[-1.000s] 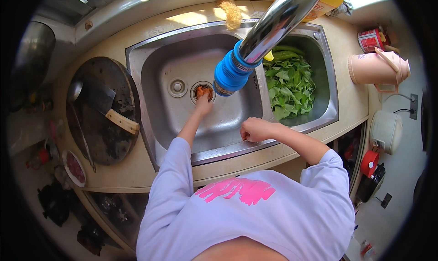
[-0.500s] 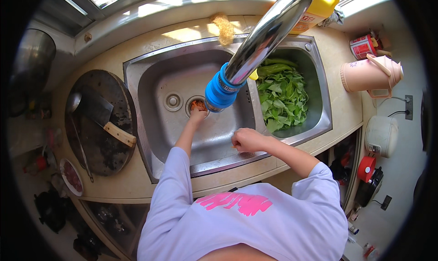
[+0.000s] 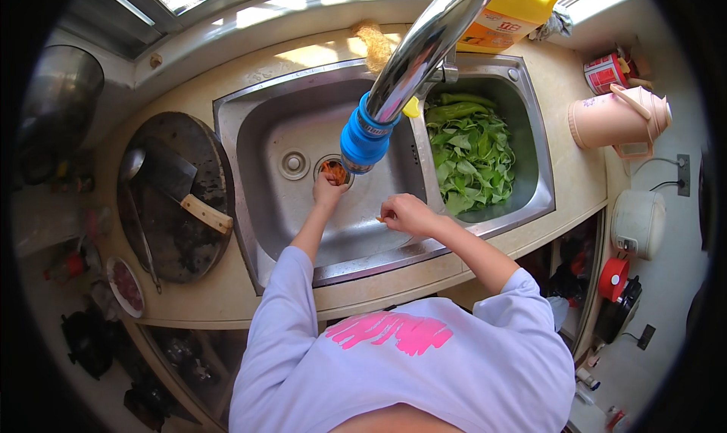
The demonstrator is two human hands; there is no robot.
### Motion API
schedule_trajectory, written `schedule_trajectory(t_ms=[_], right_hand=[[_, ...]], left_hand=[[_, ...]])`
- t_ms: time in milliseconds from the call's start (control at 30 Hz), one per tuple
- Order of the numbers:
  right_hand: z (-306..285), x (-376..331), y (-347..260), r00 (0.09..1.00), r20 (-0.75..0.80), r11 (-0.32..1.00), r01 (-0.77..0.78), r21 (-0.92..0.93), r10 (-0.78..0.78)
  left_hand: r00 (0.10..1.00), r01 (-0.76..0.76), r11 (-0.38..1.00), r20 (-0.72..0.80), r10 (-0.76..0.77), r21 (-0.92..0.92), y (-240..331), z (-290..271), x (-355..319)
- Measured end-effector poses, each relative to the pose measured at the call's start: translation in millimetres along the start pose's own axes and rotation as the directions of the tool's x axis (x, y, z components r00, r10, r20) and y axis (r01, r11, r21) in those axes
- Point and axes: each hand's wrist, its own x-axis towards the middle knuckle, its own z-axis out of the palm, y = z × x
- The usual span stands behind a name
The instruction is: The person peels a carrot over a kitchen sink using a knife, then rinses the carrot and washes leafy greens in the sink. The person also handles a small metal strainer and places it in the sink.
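My left hand (image 3: 329, 191) reaches down into the left basin of the steel sink (image 3: 261, 141). Its fingers are closed at the near edge of a round drain opening (image 3: 347, 177) that holds orange scraps (image 3: 331, 168). Whatever those fingertips grip is hidden. Over the basin's right side, my right hand (image 3: 407, 213) pinches a small orange piece (image 3: 381, 219). The chrome faucet (image 3: 432, 47), with its blue nozzle (image 3: 365, 138), hangs above and between my hands. A second drain (image 3: 294, 164) lies left of the scraps.
Leafy greens (image 3: 471, 160) and green peppers (image 3: 458, 109) fill the right basin. On the left, a cleaver (image 3: 168, 172) and a ladle (image 3: 135, 164) rest on a round chopping board (image 3: 189, 255), beside a plate of meat (image 3: 125, 285). A pink thermos (image 3: 613, 120) and yellow jug (image 3: 507, 17) stand right.
My right hand has moved slightly up and left, with the orange piece now showing more. My left hand has drawn back a little, uncovering more scraps in the drain. The view has shifted slightly.
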Motion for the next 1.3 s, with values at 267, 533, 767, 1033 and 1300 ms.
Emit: schedule_trajectory(t_ms=[267, 533, 767, 1033, 1300], right_hand=[[4.9, 46.1, -11.8, 0.943, -0.282, 0.954, -0.096, 0.286, 0.179], [6.4, 63.7, -29.7, 0.828, -0.483, 0.933, -0.127, 0.335, 0.286], [-9.0, 42.7, -55.1, 0.847, -0.474, 0.965, -0.153, 0.215, 0.240], [-23.2, -5.0, -57.8, 0.868, -0.486, 0.870, 0.157, 0.466, 0.104], [-52.8, -76.9, -29.3, 0.961, -0.272, 0.825, 0.194, 0.531, -0.051]], left_hand=[[0.973, -0.189, 0.974, -0.106, 0.203, 0.123, 30.7, -12.9, -30.4], [0.821, -0.554, 0.799, -0.005, 0.571, 0.233, 87.7, -50.8, -82.3], [0.754, -0.642, 0.726, 0.030, 0.657, 0.246, 118.6, -70.2, -131.7], [0.721, -0.691, 0.704, 0.084, 0.688, 0.167, 138.8, -84.1, -168.9], [0.665, -0.746, 0.642, 0.147, 0.732, 0.177, 178.1, -79.0, -213.2]])
